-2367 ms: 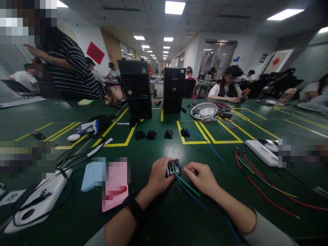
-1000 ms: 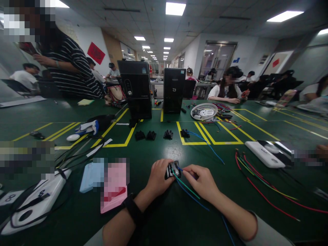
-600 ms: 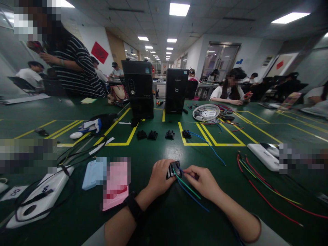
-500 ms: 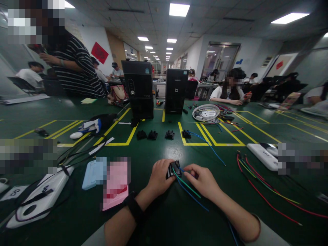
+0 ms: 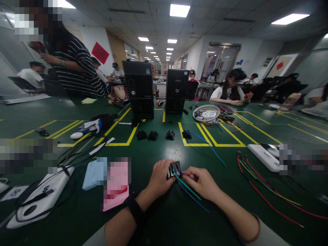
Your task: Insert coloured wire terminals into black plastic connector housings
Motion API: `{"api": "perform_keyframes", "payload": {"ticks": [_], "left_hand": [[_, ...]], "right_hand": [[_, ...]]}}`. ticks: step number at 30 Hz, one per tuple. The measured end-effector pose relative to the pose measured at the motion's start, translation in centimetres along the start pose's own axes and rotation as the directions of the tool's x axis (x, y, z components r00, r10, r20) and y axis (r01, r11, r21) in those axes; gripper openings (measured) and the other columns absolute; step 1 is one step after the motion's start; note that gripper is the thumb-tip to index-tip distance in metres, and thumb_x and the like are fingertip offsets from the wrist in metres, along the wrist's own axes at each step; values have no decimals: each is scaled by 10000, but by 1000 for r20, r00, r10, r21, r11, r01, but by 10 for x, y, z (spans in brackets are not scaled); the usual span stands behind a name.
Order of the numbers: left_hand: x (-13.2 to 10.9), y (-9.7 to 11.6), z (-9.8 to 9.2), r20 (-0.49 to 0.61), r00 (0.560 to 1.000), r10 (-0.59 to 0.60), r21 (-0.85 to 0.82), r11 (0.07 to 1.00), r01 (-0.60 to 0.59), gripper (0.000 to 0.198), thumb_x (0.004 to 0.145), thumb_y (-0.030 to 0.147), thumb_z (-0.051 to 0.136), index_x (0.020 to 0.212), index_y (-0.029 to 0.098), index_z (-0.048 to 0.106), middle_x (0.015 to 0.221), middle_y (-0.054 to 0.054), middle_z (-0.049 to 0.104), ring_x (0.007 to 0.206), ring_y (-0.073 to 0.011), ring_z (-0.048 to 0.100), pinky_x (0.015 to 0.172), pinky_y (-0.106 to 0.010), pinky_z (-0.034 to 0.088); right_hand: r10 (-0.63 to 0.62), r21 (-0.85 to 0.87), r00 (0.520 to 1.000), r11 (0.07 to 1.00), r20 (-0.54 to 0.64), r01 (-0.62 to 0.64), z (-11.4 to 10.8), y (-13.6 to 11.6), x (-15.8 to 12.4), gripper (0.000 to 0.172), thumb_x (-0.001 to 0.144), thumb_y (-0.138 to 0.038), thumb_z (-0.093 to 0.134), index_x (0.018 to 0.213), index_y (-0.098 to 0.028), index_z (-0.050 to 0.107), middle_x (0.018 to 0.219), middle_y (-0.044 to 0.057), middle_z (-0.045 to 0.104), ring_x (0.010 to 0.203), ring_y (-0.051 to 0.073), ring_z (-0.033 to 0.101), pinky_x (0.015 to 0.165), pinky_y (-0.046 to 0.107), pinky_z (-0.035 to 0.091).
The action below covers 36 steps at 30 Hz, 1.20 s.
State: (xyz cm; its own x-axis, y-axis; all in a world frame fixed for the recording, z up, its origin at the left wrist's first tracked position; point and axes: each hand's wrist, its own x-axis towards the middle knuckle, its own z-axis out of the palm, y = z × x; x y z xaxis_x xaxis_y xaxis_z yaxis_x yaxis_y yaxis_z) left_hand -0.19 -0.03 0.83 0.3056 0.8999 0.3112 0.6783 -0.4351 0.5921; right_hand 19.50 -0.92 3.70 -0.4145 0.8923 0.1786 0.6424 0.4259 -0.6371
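Observation:
My left hand (image 5: 159, 177) is closed around the left side of a small black terminal block (image 5: 175, 168) near the table's front. A green wire (image 5: 190, 188) and a blue wire (image 5: 197, 202) run from the block down to the right. On the block's right side, my right hand (image 5: 202, 181) pinches another blue wire between thumb and fingertips. Only a short bit of that wire shows, at the block's edge. Beyond my hands, several similar black blocks (image 5: 170, 135) stand in a row, the rightmost with blue wires (image 5: 208, 143) attached.
Red, green and yellow wires (image 5: 266, 188) lie at right, beside a white device (image 5: 263, 157). Two black computer towers (image 5: 139, 90) and a white basket (image 5: 206, 113) stand farther back. At left are a pink packet (image 5: 116, 201), a blue case (image 5: 89, 176) and a white board (image 5: 41, 201).
My right hand has shifted slightly left, bringing its pinched fingertips up to the block's right edge. My left hand keeps its hold on the block.

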Motion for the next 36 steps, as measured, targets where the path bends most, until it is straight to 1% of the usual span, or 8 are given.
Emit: {"api": "perform_keyframes", "payload": {"ticks": [6,12,15,19,23,29,33,36], "left_hand": [[0,2,-1,-7,1000,-10,-3,1000,10,421,727,247,620,1124,227,482,1107,-51,564,1043,-240,487,922,-397,345],[0,3,-1,-8,1000,9,2,1000,-9,406,742,272,616,1124,222,489,1097,-55,570,1022,-241,499,910,-397,357],[0,2,0,-8,1000,16,-1,1000,-16,395,748,301,614,1115,223,493,1088,-56,571,1014,-243,499,901,-397,362],[0,0,0,-13,1000,15,3,1000,-15,400,746,288,612,1121,221,489,1085,-55,563,1014,-240,497,899,-393,364],[0,0,0,-18,1000,13,-4,1000,-13,409,735,271,620,1119,218,489,1087,-57,566,1016,-238,502,903,-390,364],[1,0,0,-25,1000,-1,-9,1000,1,420,719,246,626,1115,218,490,1086,-55,573,1025,-240,505,914,-397,359],[1,1,0,-14,1000,11,-4,1000,-12,423,722,246,627,1121,224,490,1103,-58,571,1030,-245,503,913,-399,360],[0,1,-1,-10,1000,9,-3,1000,-9,426,720,252,633,1121,229,491,1105,-56,572,1028,-248,504,906,-397,363]], "right_hand": [[116,-55,984,991,-134,-125,-4,2,2,180,823,-317,556,856,-200,689,580,-19,552,539,125,507,522,226,331],[29,25,975,999,-223,-24,0,-3,0,203,844,-304,539,787,-178,688,559,-22,521,518,107,460,514,223,320],[-23,44,979,999,-204,33,3,-5,-2,214,850,-312,538,797,-173,691,570,-19,532,521,103,457,522,220,330],[-113,20,987,993,-112,116,3,-3,-2,225,856,-318,530,812,-165,689,563,-20,524,520,99,465,531,218,334],[-71,-50,997,996,-27,69,-1,1,0,190,836,-307,548,839,-175,684,564,-26,527,512,99,472,513,213,316],[-2,-47,987,999,-159,-5,-3,-1,1,182,842,-288,533,838,-191,687,568,-23,541,519,106,478,527,217,330],[-30,-10,976,1000,-217,28,0,-3,-1,185,838,-292,546,810,-189,697,573,-17,560,511,104,473,525,219,334],[-70,9,975,997,-209,73,2,-3,-1,197,845,-299,542,827,-185,703,576,-14,567,511,103,477,528,219,337]]}}
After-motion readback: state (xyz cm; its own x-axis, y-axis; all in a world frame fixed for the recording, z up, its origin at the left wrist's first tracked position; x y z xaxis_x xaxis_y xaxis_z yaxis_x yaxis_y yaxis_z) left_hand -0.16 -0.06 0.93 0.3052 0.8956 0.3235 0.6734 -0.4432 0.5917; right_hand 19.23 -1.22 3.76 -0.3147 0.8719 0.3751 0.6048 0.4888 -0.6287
